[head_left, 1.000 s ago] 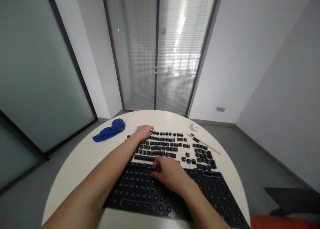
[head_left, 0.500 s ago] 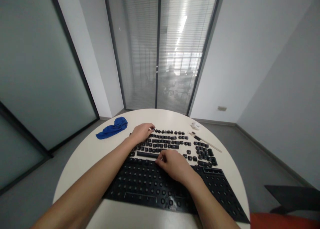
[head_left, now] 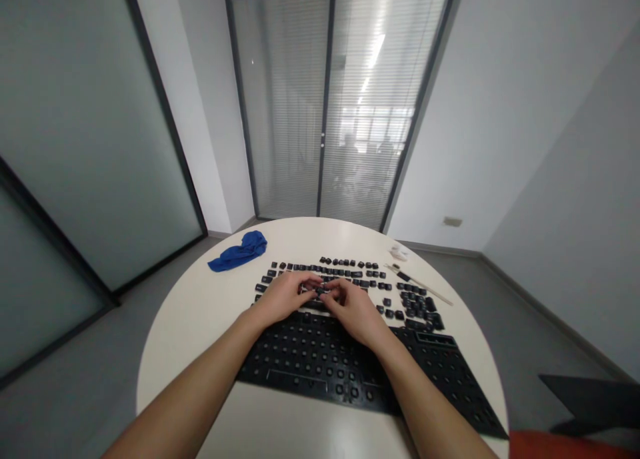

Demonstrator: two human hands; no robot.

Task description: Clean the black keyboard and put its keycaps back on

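Note:
My left hand (head_left: 287,293) and my right hand (head_left: 353,307) meet over the loose keycaps, fingertips almost touching. Between them a small black keycap (head_left: 321,289) is pinched, partly hidden by the fingers of both hands. Rows of black keycaps (head_left: 345,272) lie on the table under and beyond the hands, laid out like a keyboard. Nearer to me lies the black keyboard base (head_left: 300,355), its key posts bare, passing beneath my right forearm. A block of number-pad keycaps (head_left: 417,305) sits to the right of my right hand.
A crumpled blue cloth (head_left: 240,252) lies at the left back of the round white table (head_left: 185,325). On the right are a thin brush with a pale handle (head_left: 425,287) and a small white item (head_left: 399,251). A red-seated chair (head_left: 560,444) stands at lower right.
My left hand has come back from the far keycap row toward the middle. The right hand has lifted slightly forward to meet it. The view has shifted a little left.

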